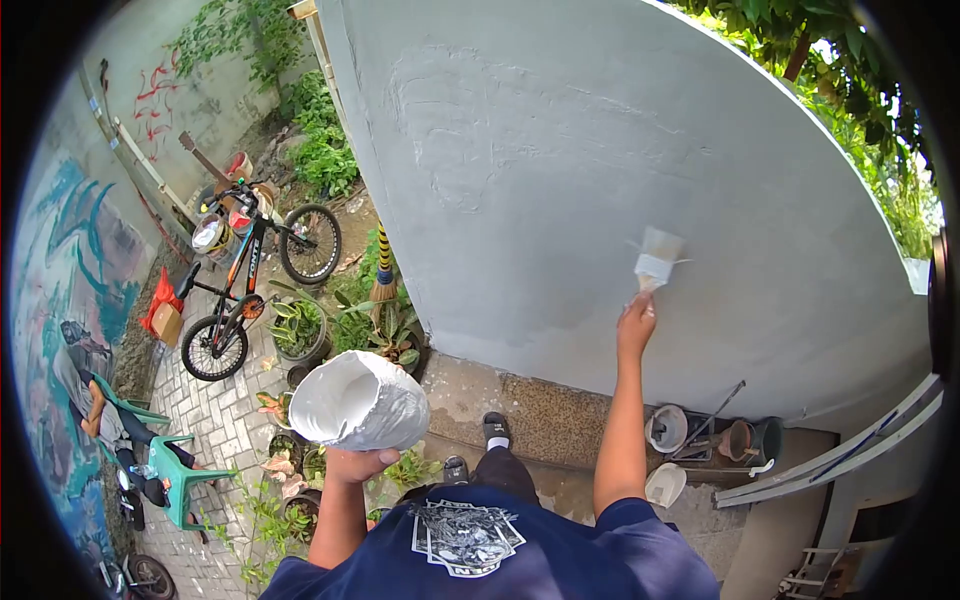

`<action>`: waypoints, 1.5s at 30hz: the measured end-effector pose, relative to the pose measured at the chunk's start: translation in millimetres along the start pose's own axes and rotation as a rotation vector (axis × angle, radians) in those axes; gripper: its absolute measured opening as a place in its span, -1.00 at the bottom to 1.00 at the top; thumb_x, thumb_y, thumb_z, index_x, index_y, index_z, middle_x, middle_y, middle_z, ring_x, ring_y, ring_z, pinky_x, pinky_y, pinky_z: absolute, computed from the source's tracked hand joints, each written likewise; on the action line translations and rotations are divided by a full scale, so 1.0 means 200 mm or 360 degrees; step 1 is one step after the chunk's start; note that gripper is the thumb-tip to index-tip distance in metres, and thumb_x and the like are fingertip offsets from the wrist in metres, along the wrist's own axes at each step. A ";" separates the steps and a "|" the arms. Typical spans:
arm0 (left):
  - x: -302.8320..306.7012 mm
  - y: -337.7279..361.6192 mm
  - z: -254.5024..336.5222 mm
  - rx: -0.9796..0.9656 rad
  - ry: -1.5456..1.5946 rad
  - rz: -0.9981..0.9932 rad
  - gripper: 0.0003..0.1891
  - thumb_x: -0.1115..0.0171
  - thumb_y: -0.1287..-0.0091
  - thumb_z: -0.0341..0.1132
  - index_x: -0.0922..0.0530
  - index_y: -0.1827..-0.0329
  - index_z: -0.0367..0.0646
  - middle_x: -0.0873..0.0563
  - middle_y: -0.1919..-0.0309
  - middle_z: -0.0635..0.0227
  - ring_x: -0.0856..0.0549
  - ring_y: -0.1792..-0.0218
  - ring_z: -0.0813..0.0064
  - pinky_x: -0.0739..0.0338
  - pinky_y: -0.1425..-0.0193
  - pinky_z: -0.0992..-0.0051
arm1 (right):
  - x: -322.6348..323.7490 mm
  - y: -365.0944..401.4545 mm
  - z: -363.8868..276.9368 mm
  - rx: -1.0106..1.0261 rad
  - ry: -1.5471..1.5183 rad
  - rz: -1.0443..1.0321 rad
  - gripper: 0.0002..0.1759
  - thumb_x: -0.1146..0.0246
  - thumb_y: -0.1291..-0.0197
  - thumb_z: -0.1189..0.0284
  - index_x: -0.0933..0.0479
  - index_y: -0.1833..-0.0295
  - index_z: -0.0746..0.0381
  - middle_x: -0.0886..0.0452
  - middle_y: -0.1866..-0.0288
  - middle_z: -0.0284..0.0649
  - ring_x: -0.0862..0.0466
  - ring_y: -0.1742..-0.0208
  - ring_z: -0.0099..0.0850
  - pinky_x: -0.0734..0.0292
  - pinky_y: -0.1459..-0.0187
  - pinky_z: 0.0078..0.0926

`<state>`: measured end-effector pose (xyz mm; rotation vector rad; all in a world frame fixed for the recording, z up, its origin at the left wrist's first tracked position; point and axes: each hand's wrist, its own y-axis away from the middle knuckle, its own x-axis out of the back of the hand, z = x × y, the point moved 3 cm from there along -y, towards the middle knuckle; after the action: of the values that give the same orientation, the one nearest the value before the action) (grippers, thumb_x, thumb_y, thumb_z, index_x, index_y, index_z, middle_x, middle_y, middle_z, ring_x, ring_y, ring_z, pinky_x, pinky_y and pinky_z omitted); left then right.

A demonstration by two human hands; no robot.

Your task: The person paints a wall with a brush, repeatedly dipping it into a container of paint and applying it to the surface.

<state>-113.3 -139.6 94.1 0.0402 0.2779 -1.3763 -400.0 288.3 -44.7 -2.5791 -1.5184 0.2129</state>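
My right hand is closed around the handle of a wide paintbrush, raised in front of the grey wall. White paint coats the brush, and its bristles overlap the wall in this view. Lower on the left, my left hand supports a paint bucket from below. White paint smears the bucket's outside, and its mouth faces up toward me. The fingers of that hand are mostly hidden beneath it. Faint ridges and a darker patch show on the wall.
A bicycle stands on the paving at left, near potted plants and a broom. A person sits by green plastic chairs. Buckets and a basin lie along the wall's foot, beside a ladder-like frame.
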 end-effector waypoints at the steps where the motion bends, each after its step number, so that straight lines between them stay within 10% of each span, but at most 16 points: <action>1: 0.00 -0.01 -0.01 0.0042 -0.0041 0.0020 0.01 -0.70 0.09 -0.03 -0.34 -0.38 -0.30 -0.59 -0.19 0.21 -0.59 -0.17 0.31 -0.48 -0.28 0.26 | -0.03 0.04 0.20 -0.0044 0.0249 -0.0023 -0.56 0.06 -0.57 0.15 -0.49 0.11 0.32 -0.43 0.51 -0.30 -0.48 0.49 -0.52 -0.43 0.37 -0.49; 4: -0.01 -0.05 0.01 -0.0045 -0.0105 0.0027 0.04 -0.71 0.10 -0.02 -0.31 -0.40 -0.30 -0.57 -0.21 0.21 -0.58 -0.18 0.31 -0.48 -0.28 0.26 | -0.02 0.16 0.74 -0.0068 0.0829 -0.0022 -0.48 0.06 -0.55 0.11 -0.54 -0.02 0.39 -0.62 0.43 -0.11 -0.63 0.34 -0.35 -0.51 0.19 -0.31; 7: 0.11 0.02 -0.09 0.0138 -0.0178 0.0092 0.07 -0.71 0.12 -0.02 -0.28 -0.41 -0.32 -0.56 -0.20 0.16 -0.58 -0.18 0.27 -0.50 -0.28 0.24 | 0.19 0.27 1.28 0.0053 0.0890 0.0104 -0.50 0.09 -0.54 0.03 -0.46 0.13 0.28 -0.33 0.66 -0.33 -0.41 0.62 -0.38 -0.37 0.47 -0.28; 9: 0.09 0.00 -0.05 0.0265 -0.0112 0.0221 0.12 -0.72 0.15 -0.01 -0.25 -0.42 -0.34 -0.55 -0.23 0.09 -0.58 -0.21 0.21 -0.49 -0.31 0.21 | 0.31 0.42 1.82 -0.1914 0.0725 -0.0103 -0.50 0.04 -0.52 0.08 -0.53 -0.03 0.34 -0.60 0.47 -0.14 -0.57 0.47 -0.21 -0.50 0.33 -0.13; 15: -0.09 -0.09 0.05 0.0083 0.0037 0.0282 0.17 -0.72 0.17 0.02 -0.21 -0.46 -0.33 -0.50 -0.30 0.05 -0.54 -0.28 0.18 -0.45 -0.37 0.18 | 0.09 0.07 0.56 -0.1508 0.0215 -0.0278 -0.61 -0.07 -0.50 0.09 -0.36 0.25 0.20 -0.30 0.63 -0.39 -0.14 0.74 -0.63 0.02 0.74 -0.62; 23: -0.21 -0.24 -0.05 0.0121 0.0043 0.0154 0.21 -0.71 0.18 0.06 -0.18 -0.48 -0.34 -0.46 -0.35 0.01 -0.49 -0.33 0.17 -0.40 -0.42 0.16 | 0.14 0.11 -0.66 -0.0228 -0.0426 -0.0240 -0.56 0.02 -0.56 0.09 -0.38 0.33 0.17 -0.34 0.61 -0.43 -0.25 0.68 -0.69 -0.09 0.66 -0.71; 33: -0.20 -0.18 -0.16 0.0271 -0.0056 0.0198 0.22 -0.70 0.18 0.08 -0.18 -0.48 -0.34 -0.47 -0.34 0.01 -0.50 -0.32 0.17 -0.41 -0.41 0.16 | 0.09 0.24 0.97 0.0170 0.0667 -0.0010 -0.51 0.05 -0.54 0.04 -0.35 0.34 0.21 -0.35 0.61 -0.35 -0.29 0.68 -0.53 -0.17 0.64 -0.42; 35: -0.20 -0.16 -0.16 0.0290 -0.0086 0.0210 0.22 -0.70 0.18 0.09 -0.18 -0.48 -0.34 -0.47 -0.34 0.00 -0.50 -0.32 0.17 -0.41 -0.41 0.16 | 0.19 0.36 1.06 -0.1651 0.0412 -0.0290 -0.49 0.03 -0.52 0.02 -0.36 0.35 0.21 -0.37 0.60 -0.29 -0.24 0.71 -0.50 -0.12 0.67 -0.43; 37: -0.21 -0.14 -0.16 0.0285 -0.0115 0.0215 0.22 -0.70 0.18 0.10 -0.18 -0.48 -0.35 -0.47 -0.33 0.00 -0.50 -0.32 0.17 -0.41 -0.41 0.16 | 0.25 0.32 1.19 -0.1806 0.0572 -0.0409 -0.50 0.02 -0.51 0.03 -0.37 0.36 0.22 -0.37 0.60 -0.29 -0.23 0.71 -0.50 -0.11 0.68 -0.44; 45: -0.29 -0.23 -0.17 0.0281 -0.0105 0.0127 0.22 -0.69 0.18 0.12 -0.18 -0.47 -0.35 -0.48 -0.33 0.00 -0.51 -0.31 0.17 -0.41 -0.40 0.17 | 0.10 0.09 0.01 -0.1403 0.0213 -0.0318 -0.55 -0.03 -0.51 0.11 -0.39 0.35 0.24 -0.35 0.61 -0.33 -0.22 0.69 -0.62 -0.01 0.70 -0.60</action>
<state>-172.9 -85.7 80.8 0.1506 0.0978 -1.3169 -375.8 297.9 -51.2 -2.8746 -2.1362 -0.8126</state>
